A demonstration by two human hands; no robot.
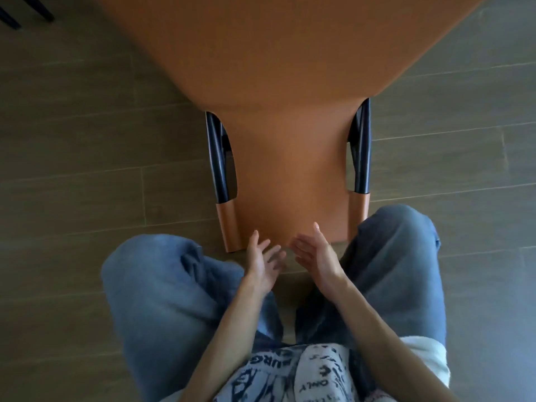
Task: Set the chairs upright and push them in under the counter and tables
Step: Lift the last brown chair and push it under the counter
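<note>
Head view, looking down past my knees in loose blue jeans (pixel 162 288). I am crouched low.

- The tan-orange leather-look chair with black tube frame (pixel 290 158) lies flat on the grey-brown wood-plank floor (pixel 87 140), not upright. Its narrow end is just ahead of my hands and it widens away from me, out of frame.
- Its long axis runs straight forward from my hands. The near edge runs crosswise, just past my fingertips.
- A black tube (pixel 219 158) runs along each flank, ending in a tan sleeve on my side.
- My left hand (pixel 262 261) is empty, with fingers spread and relaxed, palm turned inward.
- My right hand (pixel 314 250) is the same, empty and loose. Its fingertips reach a shade further and overlap the near edge. I cannot tell whether they touch it.
- My hands are close together, centred on the chair's width and well inside the two sleeves.
- Judgement: the lift hasn't begun. My hands will likely need to spread toward the sleeved corners.
- Dark thin furniture legs (pixel 26 10) stand far forward-left of my hands.
</note>
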